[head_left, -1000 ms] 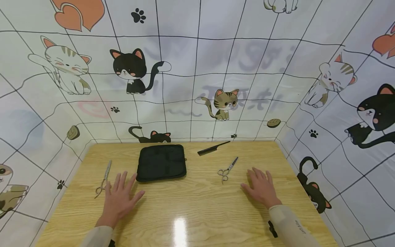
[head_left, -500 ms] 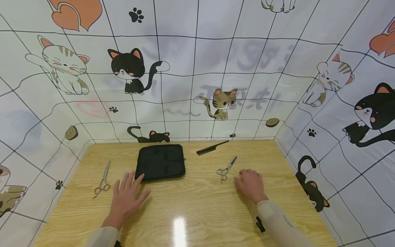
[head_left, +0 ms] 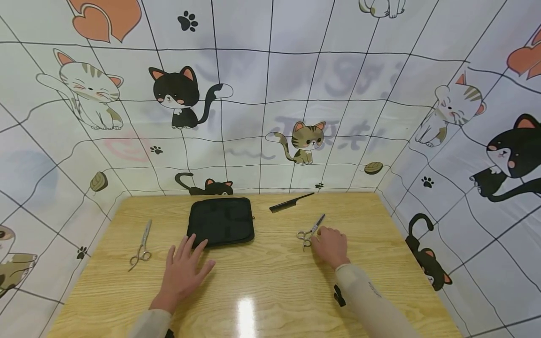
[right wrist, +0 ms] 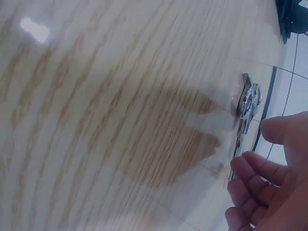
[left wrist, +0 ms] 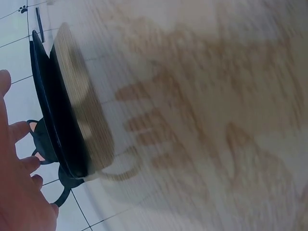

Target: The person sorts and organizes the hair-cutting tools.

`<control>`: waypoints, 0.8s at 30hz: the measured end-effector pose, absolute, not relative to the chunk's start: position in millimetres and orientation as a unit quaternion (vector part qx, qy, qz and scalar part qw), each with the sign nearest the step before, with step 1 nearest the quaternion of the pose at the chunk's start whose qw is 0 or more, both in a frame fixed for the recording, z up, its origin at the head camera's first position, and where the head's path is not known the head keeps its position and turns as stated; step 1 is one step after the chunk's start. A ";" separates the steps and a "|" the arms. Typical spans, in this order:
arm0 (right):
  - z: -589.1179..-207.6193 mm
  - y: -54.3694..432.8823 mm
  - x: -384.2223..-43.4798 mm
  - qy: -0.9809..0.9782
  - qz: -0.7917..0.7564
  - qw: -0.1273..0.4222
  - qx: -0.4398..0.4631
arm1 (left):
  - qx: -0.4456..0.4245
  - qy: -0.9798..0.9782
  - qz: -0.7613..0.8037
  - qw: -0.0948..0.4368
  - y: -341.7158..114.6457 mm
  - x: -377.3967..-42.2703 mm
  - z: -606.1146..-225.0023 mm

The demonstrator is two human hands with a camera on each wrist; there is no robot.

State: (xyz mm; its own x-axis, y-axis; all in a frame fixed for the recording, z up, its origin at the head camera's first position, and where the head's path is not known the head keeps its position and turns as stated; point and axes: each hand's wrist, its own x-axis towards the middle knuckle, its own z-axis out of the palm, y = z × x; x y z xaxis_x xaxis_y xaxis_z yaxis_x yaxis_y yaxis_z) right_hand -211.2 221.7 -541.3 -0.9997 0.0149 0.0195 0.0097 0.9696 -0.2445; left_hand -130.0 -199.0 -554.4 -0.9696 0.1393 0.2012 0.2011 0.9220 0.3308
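My right hand [head_left: 331, 246] hovers just right of a pair of silver hairdressing scissors [head_left: 307, 236], its fingers loosely bent. In the right wrist view the thumb stands apart from the fingers [right wrist: 245, 173], and the scissors [right wrist: 249, 103] lie beyond them; contact cannot be told. On the left, my left hand [head_left: 181, 274] has its fingers spread at the front edge of a flat black case [head_left: 220, 221]. The left wrist view has that case [left wrist: 53, 106] beside the fingertips, not gripped. A second pair of scissors [head_left: 142, 249] lies left of this hand.
A black tail comb [head_left: 287, 204] lies at the back of the wooden table [head_left: 270, 291], right of the case. Behind and at both sides hangs a white cloth [head_left: 241, 117] with a grid and cartoon cats.
My right hand has moved left to the scissors, its fingers bending from spread to loosely curled. The left hand has shifted right, toward the case's front edge. The tools and case stay put.
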 end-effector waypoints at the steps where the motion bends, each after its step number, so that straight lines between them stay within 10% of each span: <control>1: -542.1 221.1 -212.5 -0.993 0.118 0.011 -0.002 | -0.087 -0.976 -0.178 0.085 -198.3 -130.0 -554.5; 24: -555.3 221.8 -219.9 -0.984 0.045 0.114 0.132 | -0.091 -0.976 -0.174 0.095 -194.3 -130.6 -560.0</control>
